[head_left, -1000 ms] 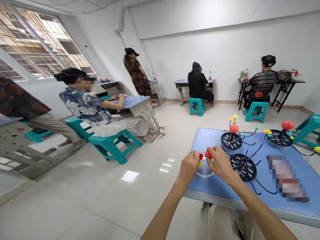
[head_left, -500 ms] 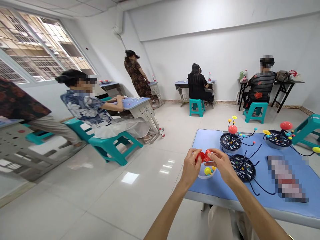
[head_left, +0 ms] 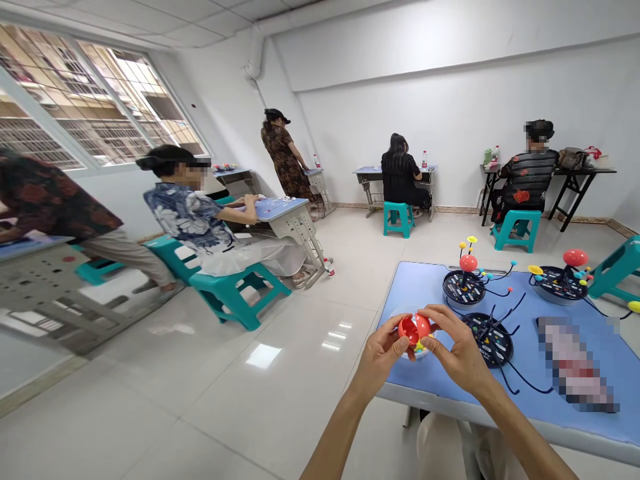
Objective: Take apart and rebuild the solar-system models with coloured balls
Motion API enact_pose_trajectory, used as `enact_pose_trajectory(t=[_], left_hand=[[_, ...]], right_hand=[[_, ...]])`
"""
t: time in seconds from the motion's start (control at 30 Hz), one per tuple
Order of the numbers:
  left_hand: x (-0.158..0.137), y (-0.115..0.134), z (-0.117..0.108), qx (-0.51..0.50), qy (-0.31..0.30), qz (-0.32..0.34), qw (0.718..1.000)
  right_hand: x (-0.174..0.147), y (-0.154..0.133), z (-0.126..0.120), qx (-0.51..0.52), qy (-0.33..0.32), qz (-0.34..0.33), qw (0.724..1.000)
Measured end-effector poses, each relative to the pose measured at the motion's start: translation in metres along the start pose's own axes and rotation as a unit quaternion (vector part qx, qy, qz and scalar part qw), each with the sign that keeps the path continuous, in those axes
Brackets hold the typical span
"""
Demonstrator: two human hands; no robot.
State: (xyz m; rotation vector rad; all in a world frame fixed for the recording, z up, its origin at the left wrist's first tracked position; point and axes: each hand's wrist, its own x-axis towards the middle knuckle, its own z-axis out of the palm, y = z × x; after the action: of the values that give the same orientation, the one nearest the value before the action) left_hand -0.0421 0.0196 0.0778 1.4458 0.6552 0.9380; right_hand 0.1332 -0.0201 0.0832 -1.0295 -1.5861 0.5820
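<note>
My left hand (head_left: 381,355) is closed on a red half-shell (head_left: 407,331), whose hollow inside shows. A second red half-shell (head_left: 423,325) is pinched between the thumb and fingers of my right hand (head_left: 456,350). The two halves meet edge to edge on the right, with a gap between them. Below them, partly hidden by my hands, a clear bowl (head_left: 413,358) holds small yellow pieces (head_left: 428,344). Just right of my right hand lies a round black base (head_left: 493,341) with several curved black rods and no balls on them.
Two planet models with red balls, one at the table's back (head_left: 464,288) and one at back right (head_left: 559,285), stand on the blue table (head_left: 415,280). A blurred flat item (head_left: 575,363) lies at right. Several people sit or stand at other desks; a teal stool (head_left: 240,287) is left.
The red half-shells have come together and turned, so that their edges meet in front of me. My hands have moved slightly lower, and the view has shifted a little.
</note>
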Motion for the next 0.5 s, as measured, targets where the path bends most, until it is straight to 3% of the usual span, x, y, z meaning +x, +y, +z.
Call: enact_pose_trajectory(t=[0.1, 0.2, 0.5], left_hand=[[-0.008, 0.004, 0.008, -0.023, -0.020, 0.003, 1.000], [-0.011, 0.009, 0.013, -0.021, -0.030, -0.005, 0.999], [-0.011, 0.018, 0.016, -0.001, -0.053, 0.001, 0.999]], right_hand=[[-0.006, -0.008, -0.006, -0.089, -0.043, -0.091, 0.991], [-0.009, -0.013, -0.010, -0.137, -0.072, -0.128, 0.980], [-0.010, -0.020, -0.017, -0.124, -0.111, -0.113, 0.980]])
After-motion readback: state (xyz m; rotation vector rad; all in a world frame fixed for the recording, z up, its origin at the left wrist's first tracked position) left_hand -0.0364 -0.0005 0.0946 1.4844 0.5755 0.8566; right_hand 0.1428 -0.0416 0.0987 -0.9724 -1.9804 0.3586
